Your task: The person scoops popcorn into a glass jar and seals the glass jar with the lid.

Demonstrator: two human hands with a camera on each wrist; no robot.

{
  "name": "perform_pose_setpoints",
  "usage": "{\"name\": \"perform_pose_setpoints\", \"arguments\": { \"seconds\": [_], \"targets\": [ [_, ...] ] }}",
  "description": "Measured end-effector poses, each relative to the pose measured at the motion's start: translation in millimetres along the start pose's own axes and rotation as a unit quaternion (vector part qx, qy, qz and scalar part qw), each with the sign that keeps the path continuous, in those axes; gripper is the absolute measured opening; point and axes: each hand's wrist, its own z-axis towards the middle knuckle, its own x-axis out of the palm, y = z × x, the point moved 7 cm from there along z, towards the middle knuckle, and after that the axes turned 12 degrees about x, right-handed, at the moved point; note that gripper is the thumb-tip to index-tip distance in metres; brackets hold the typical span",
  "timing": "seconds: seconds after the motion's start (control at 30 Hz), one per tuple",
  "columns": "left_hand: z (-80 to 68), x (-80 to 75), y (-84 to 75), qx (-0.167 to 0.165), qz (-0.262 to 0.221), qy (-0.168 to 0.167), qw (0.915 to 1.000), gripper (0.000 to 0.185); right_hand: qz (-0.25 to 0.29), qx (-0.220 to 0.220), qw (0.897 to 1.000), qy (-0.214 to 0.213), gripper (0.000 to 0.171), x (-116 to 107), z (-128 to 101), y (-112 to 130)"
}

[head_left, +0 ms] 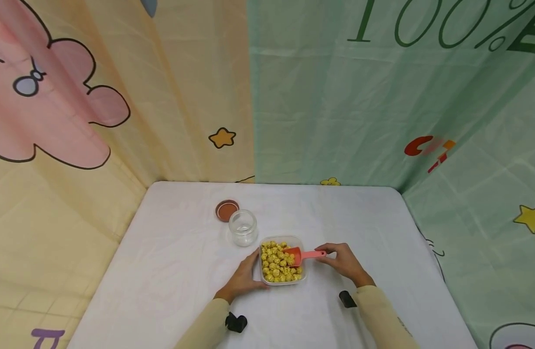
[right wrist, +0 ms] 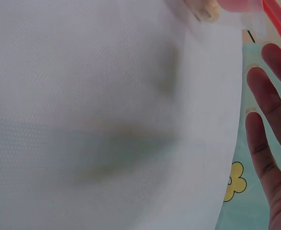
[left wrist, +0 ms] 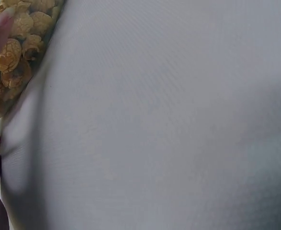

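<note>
A clear plastic container (head_left: 283, 282) of yellow popcorn (head_left: 274, 259) stands on the white table. My left hand (head_left: 241, 278) grips its left side, thumb at the near corner and fingers along the far left. In the left wrist view, popcorn (left wrist: 23, 48) shows through the container's wall with my thumb against it. My right hand (head_left: 343, 261) pinches the handle end of a pink-red scoop (head_left: 313, 254), whose blade lies among the popcorn at the container's right side. In the right wrist view, the other fingers (right wrist: 269, 100) of that hand are spread below the red handle (right wrist: 277, 21).
An uncapped glass jar (head_left: 243, 228) stands behind the container, to the left. Just beyond it lies a reddish-brown lid (head_left: 227, 211). White cloth covers the table (head_left: 171, 252), and printed curtains (head_left: 293, 106) hang along its back and sides.
</note>
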Motion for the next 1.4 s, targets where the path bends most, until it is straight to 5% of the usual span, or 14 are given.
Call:
{"name": "perform_pose_setpoints", "arguments": {
  "seconds": [1.07,1.4],
  "targets": [
    [1.7,2.7,5.3,-0.009,-0.017,-0.017,0.9997,0.116,-0.027,0.005,0.999,0.043,0.021,23.7,6.6,9.2],
    [1.6,1.8,4.6,-0.013,-0.013,-0.02,0.9996,0.116,-0.046,-0.002,0.999,0.023,0.019,24.8,6.1,9.7]
  ]
}}
